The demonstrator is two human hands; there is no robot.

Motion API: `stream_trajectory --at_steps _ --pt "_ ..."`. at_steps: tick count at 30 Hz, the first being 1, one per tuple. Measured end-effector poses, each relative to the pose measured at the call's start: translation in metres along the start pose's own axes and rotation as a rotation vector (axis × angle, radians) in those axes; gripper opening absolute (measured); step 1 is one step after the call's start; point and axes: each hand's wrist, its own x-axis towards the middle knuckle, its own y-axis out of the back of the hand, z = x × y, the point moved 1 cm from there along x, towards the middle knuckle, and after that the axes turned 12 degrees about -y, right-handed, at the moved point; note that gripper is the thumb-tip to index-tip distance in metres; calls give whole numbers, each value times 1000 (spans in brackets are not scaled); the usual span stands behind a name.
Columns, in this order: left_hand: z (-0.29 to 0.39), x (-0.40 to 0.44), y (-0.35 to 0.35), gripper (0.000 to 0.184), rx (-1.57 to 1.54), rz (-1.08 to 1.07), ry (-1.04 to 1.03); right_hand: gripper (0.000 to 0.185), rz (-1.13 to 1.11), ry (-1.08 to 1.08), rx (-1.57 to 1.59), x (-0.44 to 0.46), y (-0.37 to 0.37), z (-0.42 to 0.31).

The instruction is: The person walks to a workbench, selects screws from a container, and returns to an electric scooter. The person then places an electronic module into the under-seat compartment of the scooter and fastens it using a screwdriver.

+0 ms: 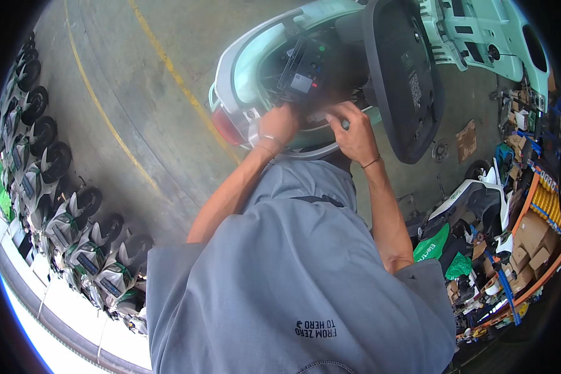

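A mint-green scooter (243, 78) stands in front of me with its black seat (397, 93) tipped up on the right. In its open underseat bay lies a black box (304, 65) with a white label and small coloured marks. My left hand (277, 126) is closed at the near edge of the bay, beside the red tail light (228, 126). Its fingertips are lost in a dark blur. My right hand (355, 132) is just to the right, with thumb and bent fingers brought together over the near rim. What either hand grips is too blurred to make out.
Mint-green body panels (474, 34) stand at the upper right. A row of scooters (62, 227) lines the left. On the right are a white-and-black scooter (470, 202), cardboard boxes (533, 240) and an orange-framed rack (525, 202). Yellow lines (168, 59) mark the floor.
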Motion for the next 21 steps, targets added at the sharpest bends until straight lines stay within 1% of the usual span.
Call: stream_trajectory --at_steps 1,3,4,6,11,13,17,19,21 --pt "-1 3 -4 31 0 -4 -6 19 5 -5 0 1 2 3" --pt "-3 7 -12 28 128 -44 -25 20 43 -5 -61 2 2 12" --pt "-5 8 -16 28 128 -48 -29 21 26 -19 -53 3 1 17" --pt "-1 8 -13 21 234 -70 -141 21 13 -49 -57 5 -1 23" --pt "6 6 -12 14 288 -59 -170 24 -11 -136 -93 10 -9 25" --pt "13 7 -9 14 300 -55 -183 24 -46 -224 -63 13 -11 25" --pt "17 12 -14 14 300 -37 -223 25 -37 -236 -46 17 -17 26" --pt "13 14 -17 13 289 -45 -231 26 -68 -324 -46 19 -18 25" --pt "6 12 -16 10 286 -41 -275 26 -59 -328 -57 19 -21 28"
